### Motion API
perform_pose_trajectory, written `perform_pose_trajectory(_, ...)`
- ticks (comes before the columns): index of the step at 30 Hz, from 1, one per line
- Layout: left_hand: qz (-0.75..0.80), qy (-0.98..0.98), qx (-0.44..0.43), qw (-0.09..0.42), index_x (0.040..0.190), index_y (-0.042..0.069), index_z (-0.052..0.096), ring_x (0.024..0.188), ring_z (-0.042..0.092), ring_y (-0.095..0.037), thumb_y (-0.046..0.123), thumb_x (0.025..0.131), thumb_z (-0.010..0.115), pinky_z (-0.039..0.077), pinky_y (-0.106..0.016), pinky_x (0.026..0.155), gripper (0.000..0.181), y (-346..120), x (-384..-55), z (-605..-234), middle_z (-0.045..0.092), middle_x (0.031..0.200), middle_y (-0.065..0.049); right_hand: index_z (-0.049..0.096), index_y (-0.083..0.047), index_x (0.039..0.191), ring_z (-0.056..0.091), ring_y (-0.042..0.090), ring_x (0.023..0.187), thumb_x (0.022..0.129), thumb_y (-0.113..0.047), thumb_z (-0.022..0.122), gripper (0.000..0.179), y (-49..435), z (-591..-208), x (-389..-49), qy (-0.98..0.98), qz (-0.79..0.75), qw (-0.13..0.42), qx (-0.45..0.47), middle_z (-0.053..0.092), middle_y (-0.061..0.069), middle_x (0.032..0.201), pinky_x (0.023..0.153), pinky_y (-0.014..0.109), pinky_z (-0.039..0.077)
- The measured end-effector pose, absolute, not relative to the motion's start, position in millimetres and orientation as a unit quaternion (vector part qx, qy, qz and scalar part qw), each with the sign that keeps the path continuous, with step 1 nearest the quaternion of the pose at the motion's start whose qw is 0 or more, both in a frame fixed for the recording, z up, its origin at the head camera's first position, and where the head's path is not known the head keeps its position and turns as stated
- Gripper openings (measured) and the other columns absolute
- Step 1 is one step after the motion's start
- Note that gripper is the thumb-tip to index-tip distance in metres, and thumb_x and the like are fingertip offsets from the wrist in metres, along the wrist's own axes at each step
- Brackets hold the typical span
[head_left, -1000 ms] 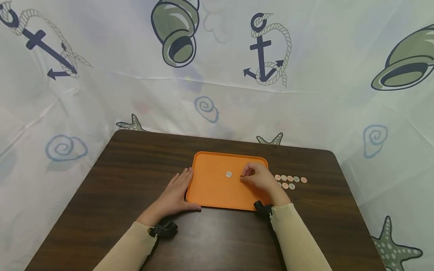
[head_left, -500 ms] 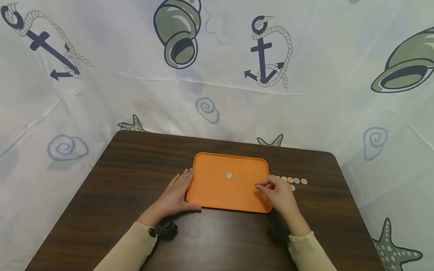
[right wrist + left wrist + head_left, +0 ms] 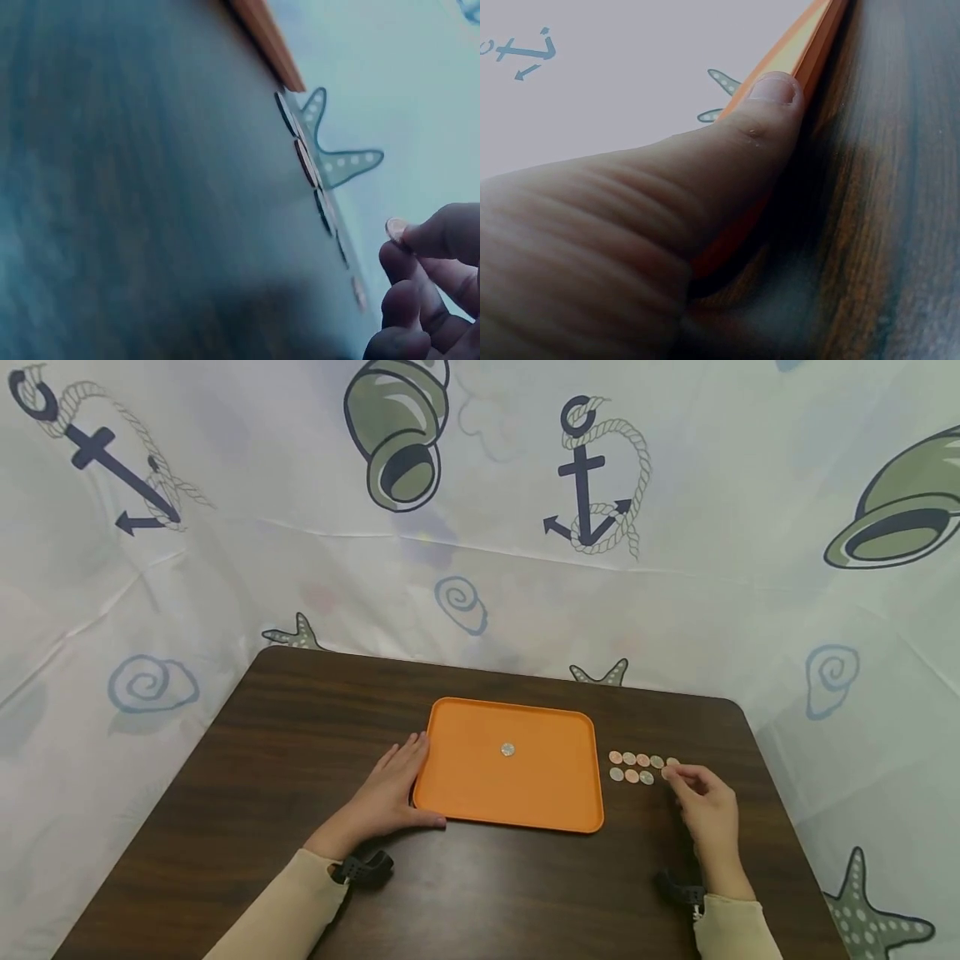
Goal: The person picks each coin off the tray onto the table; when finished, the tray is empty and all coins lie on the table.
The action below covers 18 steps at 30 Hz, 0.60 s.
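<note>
My left hand (image 3: pixel 382 797) rests at the near left corner of an orange tray (image 3: pixel 517 802), its fingers straight along the left side. The thumb (image 3: pixel 769 97) lies against the tray's front edge. A single silver coin (image 3: pixel 507 749) lies on the tray. Right of the tray, my right hand (image 3: pixel 708 814) pinches a copper-coloured coin (image 3: pixel 396 227) between thumb and forefinger, just above the right end of the front row of coins (image 3: pixel 632 776). Behind it runs a back row of coins (image 3: pixel 642 760), copper and silver mixed, its rightmost coin partly covered by the fingertips.
Everything stands on a dark wood-grain table (image 3: pixel 300 710) with rounded far corners. A white curtain (image 3: pixel 510 610) printed with anchors, shells and starfish hangs behind it and along the sides. Each wrist wears a black strap-mounted camera (image 3: pixel 363 870).
My right hand has moved right with the coin, from above the tray past its edge to the end of the coin rows. The left hand and the tray have stayed put.
</note>
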<state>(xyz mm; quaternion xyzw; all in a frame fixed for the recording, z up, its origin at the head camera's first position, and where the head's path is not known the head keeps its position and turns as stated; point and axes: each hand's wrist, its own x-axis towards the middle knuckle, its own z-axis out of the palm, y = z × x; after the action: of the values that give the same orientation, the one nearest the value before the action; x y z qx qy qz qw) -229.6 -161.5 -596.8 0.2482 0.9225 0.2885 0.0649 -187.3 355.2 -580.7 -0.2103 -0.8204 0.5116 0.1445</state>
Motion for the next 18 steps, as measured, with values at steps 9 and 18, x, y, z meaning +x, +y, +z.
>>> perform_pose_trajectory(9,0.282,0.925,0.248,0.066,0.175,0.002,0.012,0.172,0.012,-0.036,0.075,0.078,0.086,0.007,-0.063,0.137,0.143,-161,-230,-597,0.013,0.184,-0.016,0.078,-0.002,0.118,0.060,0.011,0.064,0.097,-0.033,0.086,0.039,365,-590,-189,-0.795,0.555,0.104,-0.222,0.073,-0.007,0.085,0.045,0.027,0.049)
perform_pose_trajectory(18,0.280,0.926,0.242,0.073,0.176,0.005,0.009,0.173,0.010,-0.033,0.076,0.078,0.086,0.005,-0.060,0.139,0.144,-159,-232,-597,0.011,0.185,-0.014,0.078,-0.002,0.117,0.059,0.010,0.064,0.099,-0.033,0.084,0.036,371,-588,-191,-0.832,0.511,0.064,-0.205,0.069,-0.006,0.080,0.046,0.028,0.049)
